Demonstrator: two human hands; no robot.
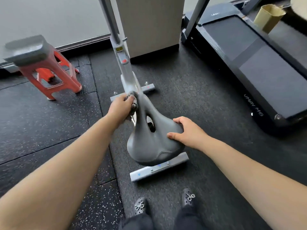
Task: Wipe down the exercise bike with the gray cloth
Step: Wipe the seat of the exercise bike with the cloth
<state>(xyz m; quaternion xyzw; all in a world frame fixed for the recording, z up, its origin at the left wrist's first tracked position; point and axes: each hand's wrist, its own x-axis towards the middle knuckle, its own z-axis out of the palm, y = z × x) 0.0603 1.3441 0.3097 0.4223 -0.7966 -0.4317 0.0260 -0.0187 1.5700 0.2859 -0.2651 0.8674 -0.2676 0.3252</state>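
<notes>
Bike [123, 67] is standing on the dark rubber floor [191, 90] right in front of the person, between an orange stool [49, 77] and a treadmill [249, 63]. Left hand [120, 107] has the gray cloth [134, 101] bunched up in its fingers, pressed against the narrow nose of the seat [152, 138]. Right hand [186, 130] is curled over the wide right edge of that seat, thumb on top.
</notes>
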